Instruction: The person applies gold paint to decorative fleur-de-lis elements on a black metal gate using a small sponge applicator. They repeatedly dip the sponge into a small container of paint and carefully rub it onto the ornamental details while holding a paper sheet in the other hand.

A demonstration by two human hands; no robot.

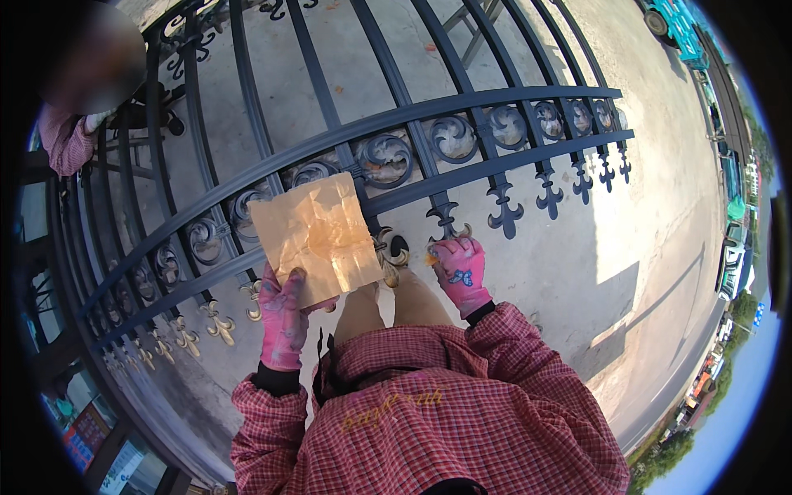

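My left hand (283,320), in a pink glove, grips a creased brown paper sheet (318,235) by its lower edge; a shiny golden smear marks the sheet's middle. My right hand (460,271), also gloved in pink, is closed with a small yellowish piece (431,259) at its fingertips, its kind too small to tell. Just above that hand is a spear-shaped finial (443,216), partly gold at its lower end, on the dark metal fence panel (429,183). Finials left of it, such as a golden finial (221,327), carry gold colour; those further right, like a dark finial (506,213), are dark.
The panel lies raised across the front, with scroll rings (454,139) between its two rails. At the far left another person (70,144) in a checked sleeve is beside the bars. A stand (474,33) shows beneath the panel. Vehicles (676,33) line the right edge.
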